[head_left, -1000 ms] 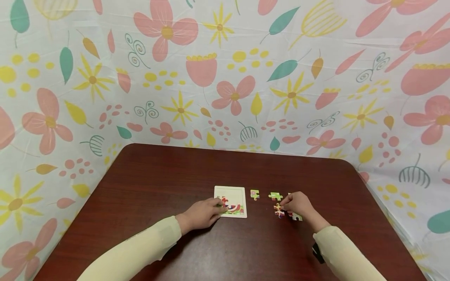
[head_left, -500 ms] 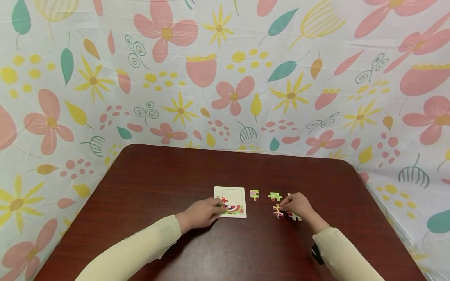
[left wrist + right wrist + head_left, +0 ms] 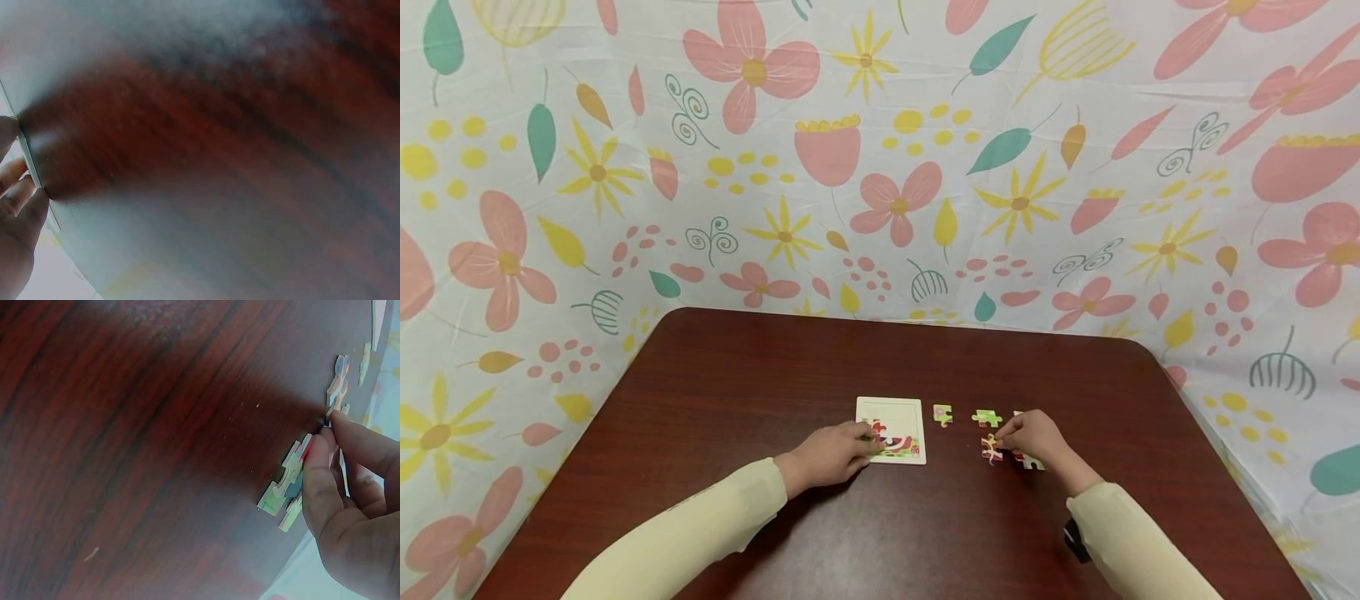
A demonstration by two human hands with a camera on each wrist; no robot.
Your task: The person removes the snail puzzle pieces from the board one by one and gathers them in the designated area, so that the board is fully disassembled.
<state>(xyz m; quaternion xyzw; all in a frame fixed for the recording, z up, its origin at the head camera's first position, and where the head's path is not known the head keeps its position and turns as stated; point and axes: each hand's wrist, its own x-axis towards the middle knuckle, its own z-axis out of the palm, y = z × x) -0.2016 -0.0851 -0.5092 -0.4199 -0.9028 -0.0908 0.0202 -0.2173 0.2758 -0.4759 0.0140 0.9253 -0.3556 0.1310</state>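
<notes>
A square jigsaw puzzle board with a white frame lies on the table, several coloured pieces set along its lower part. Across its left side rests my left hand, covering that edge; in the left wrist view the thumb and fingertips touch the board's rim. To the right of the board, my right hand pinches a red and yellow puzzle piece by its right side between thumb and forefinger, low at the tabletop. Loose puzzle pieces lie under and beside this hand, partly hidden by it.
Two green puzzle pieces lie between board and right hand: one piece near the board, another piece farther right. The dark red wooden table backs onto a flower-printed cloth.
The right hand has shifted the red and yellow puzzle piece slightly left. The left hand and the board stay in place.
</notes>
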